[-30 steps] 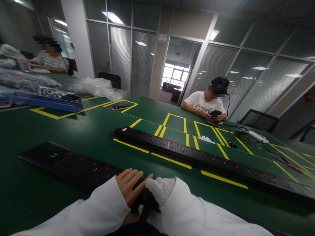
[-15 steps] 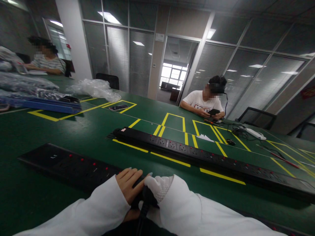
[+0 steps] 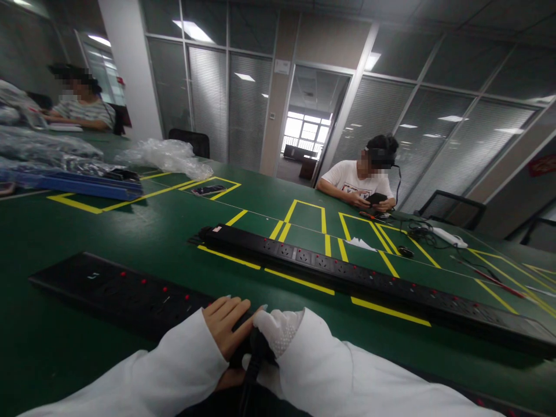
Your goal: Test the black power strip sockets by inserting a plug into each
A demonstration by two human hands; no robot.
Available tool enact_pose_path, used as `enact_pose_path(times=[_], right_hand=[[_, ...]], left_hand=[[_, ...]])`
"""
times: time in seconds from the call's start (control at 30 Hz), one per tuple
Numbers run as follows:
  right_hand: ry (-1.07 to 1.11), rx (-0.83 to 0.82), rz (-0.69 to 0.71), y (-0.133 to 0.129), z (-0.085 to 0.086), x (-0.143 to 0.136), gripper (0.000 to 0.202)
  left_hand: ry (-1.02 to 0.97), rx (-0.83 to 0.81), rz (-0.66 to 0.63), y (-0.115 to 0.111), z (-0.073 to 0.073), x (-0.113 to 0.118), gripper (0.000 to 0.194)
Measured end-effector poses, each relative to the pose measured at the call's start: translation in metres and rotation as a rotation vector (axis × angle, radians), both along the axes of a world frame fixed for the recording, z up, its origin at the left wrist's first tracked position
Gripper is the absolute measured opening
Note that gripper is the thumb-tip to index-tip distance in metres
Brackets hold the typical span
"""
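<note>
- Head view, nearest: the bare left hand lay with fingers curled flat on the near end of the long black power strip with red switches, pressing rather than gripping it. Over the last second it had not shifted, so the work at that spot was evidently still under way.
- The right hand in a white dotted glove was closed around a black plug and cable right beside the left hand; how tightly it closed could not be told. It too had held its place, the plug staying at the strip's end.
- That strip lay on the green table with yellow tape lines, just in front of the person, running off to the left.
- Beyond it a second long black socket strip lay across the tape marks, unmoved.
- Farther off were crumpled clear plastic wrap and a flat blue tray at left.
- Across the table a co-worker in a white T-shirt handled a dark object; only the camera had drifted slightly.
</note>
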State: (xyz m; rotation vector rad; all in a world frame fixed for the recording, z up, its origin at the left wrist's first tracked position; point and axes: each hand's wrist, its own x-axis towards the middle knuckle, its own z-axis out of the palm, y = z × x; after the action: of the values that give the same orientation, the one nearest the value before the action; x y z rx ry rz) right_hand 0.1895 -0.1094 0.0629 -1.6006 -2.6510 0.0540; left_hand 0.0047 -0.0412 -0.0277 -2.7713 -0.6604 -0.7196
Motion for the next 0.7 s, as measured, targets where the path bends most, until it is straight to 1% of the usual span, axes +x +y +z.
enact_pose_path(times=[0.1, 0.23, 0.4, 0.5, 0.57, 0.63, 0.7], right_hand=[[0.015, 0.017, -0.015, 0.001, -0.003, 0.001, 0.039], [0.012, 0.036, -0.020, 0.002, -0.005, 0.003, 0.037], [-0.059, 0.084, 0.002, 0.003, -0.007, 0.000, 0.036], [-0.107, 0.124, 0.010, 0.002, -0.012, -0.004, 0.035], [-0.143, 0.200, 0.006, 0.001, -0.016, -0.006, 0.036], [-0.174, 0.312, 0.003, -0.001, -0.021, -0.007, 0.042], [-0.186, 0.391, 0.000, -0.001, -0.024, -0.007, 0.049]], left_hand=[[0.009, 0.018, 0.002, 0.000, 0.000, 0.000, 0.066], [-0.012, 0.016, 0.003, 0.000, 0.000, 0.000, 0.068], [-0.015, 0.020, -0.001, -0.001, 0.002, 0.001, 0.067], [0.011, 0.040, 0.019, -0.001, 0.002, 0.000, 0.060], [0.020, 0.058, 0.036, 0.000, 0.001, 0.001, 0.056], [0.015, 0.077, 0.034, 0.000, 0.000, 0.001, 0.055], [0.005, 0.108, 0.040, 0.001, -0.002, 0.002, 0.049]])
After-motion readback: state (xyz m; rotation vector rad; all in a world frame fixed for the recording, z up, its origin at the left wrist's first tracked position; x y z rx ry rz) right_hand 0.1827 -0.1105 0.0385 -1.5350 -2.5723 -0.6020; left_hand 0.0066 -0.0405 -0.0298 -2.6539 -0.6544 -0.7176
